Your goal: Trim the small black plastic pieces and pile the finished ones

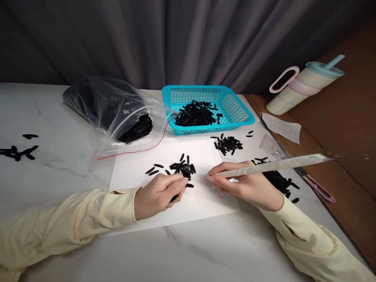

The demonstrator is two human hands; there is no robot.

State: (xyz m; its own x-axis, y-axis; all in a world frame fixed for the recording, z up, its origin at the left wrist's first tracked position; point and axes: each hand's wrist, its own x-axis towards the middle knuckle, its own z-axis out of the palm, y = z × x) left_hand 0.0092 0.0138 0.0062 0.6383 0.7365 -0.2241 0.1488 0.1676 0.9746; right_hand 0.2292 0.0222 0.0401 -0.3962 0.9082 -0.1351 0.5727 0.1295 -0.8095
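My left hand [158,192] is closed, with thumb and fingers pinched round a few small black slivers [174,198]; part of them is hidden in the palm. Just beyond its fingertips lies a loose pile of the same black slivers [183,168] on a white sheet of paper [205,211]. My right hand [243,186] grips a long, flat, whitish stick [273,164] like a pen. Its near end lies between thumb and forefinger above the paper, and the far end slants up to the right. Between the hands there is a small gap.
A blue perforated basket [205,131] of slivers stands behind, with an open clear zip bag [117,105] of them to its left. More piles lie right [229,145] and far left [17,152]. A tumbler [305,86] and a pink-handled cutter [320,188] are at right.
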